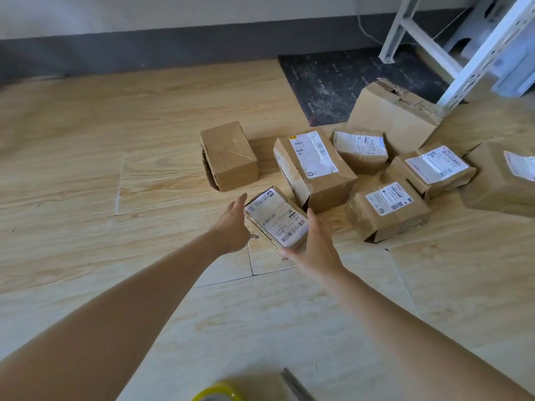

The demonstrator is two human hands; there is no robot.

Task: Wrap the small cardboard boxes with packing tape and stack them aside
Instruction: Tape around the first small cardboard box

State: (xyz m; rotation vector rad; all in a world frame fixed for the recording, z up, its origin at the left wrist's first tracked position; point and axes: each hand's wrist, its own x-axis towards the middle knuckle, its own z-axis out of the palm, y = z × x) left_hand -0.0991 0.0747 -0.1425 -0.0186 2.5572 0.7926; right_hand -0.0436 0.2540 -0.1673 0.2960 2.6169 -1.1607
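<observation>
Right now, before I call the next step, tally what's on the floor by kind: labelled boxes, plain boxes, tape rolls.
Boxes with a white label: 6, one between the left hand and right hand.
Plain boxes, no label showing: 2
Tape rolls: 1, cut off by the bottom edge.
Total: 9

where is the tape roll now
In the head view the tape roll lies on the floor at the bottom edge, just left of a thin grey object.

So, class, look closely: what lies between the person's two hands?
In the head view, one small labelled cardboard box sits between the left hand and right hand.
</observation>
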